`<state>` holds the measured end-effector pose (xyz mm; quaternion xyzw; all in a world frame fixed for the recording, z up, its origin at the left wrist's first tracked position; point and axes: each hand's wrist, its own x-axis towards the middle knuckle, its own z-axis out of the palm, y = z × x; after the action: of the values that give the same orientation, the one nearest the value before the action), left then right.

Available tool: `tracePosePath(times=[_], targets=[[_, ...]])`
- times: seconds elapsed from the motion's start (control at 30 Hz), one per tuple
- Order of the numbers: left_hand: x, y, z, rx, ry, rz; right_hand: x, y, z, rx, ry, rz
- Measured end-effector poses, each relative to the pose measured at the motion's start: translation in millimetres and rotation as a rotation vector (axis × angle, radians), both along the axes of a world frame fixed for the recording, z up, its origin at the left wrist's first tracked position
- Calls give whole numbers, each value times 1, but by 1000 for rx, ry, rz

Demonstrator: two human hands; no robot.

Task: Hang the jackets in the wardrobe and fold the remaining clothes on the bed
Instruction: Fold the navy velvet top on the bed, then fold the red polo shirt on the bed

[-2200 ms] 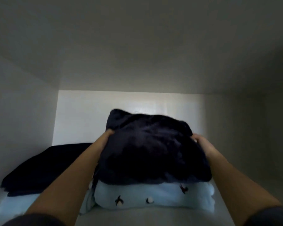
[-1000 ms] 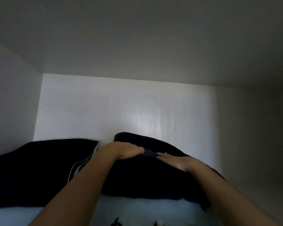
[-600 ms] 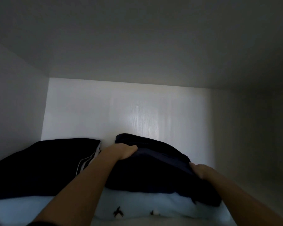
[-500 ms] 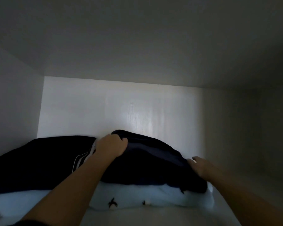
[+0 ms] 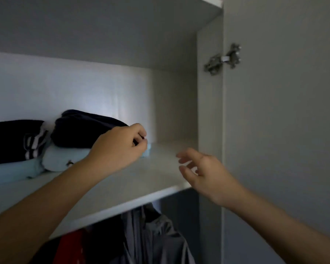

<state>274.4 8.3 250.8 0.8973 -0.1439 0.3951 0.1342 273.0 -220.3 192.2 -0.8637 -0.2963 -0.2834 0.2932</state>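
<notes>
Navy folded garment (image 5: 88, 130) is lying atop a pale-blue garment (image 5: 65, 159) on the wardrobe shelf (image 5: 141, 180). The left hand (image 5: 120, 147) is pinching its right edge, while the right hand (image 5: 204, 172) is hovering spread and empty. Jackets (image 5: 151, 235) are hanging below, so the task is seemingly nearing completion.

The fingers of my left hand (image 5: 120, 147) curl at the right end of the folded navy garment (image 5: 84, 130), which lies on a pale blue fold (image 5: 65, 159) on the wardrobe shelf (image 5: 156, 168); whether they pinch cloth, I cannot tell. My right hand (image 5: 208, 174) hangs spread and empty over the shelf's front corner. A grey jacket (image 5: 151, 235) hangs below.
</notes>
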Motion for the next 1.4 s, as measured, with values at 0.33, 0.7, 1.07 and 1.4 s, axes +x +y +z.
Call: tracePosePath(times=[0.33, 0.7, 1.07, 1.4], targets=[[-183, -299, -152, -489, 325, -992, -301, -250, -117, 336, 191, -518], [-408, -662, -290, -171, 959, -1703, -607, -464, -237, 748, 290, -1433], [-627, -973, -339, 193, 1245, -2063, -822, -659, -276, 990, 312, -2008], [-814, -1147, -387, 396, 1214, -2148, -983, -797, -353, 1222, 351, -2140]])
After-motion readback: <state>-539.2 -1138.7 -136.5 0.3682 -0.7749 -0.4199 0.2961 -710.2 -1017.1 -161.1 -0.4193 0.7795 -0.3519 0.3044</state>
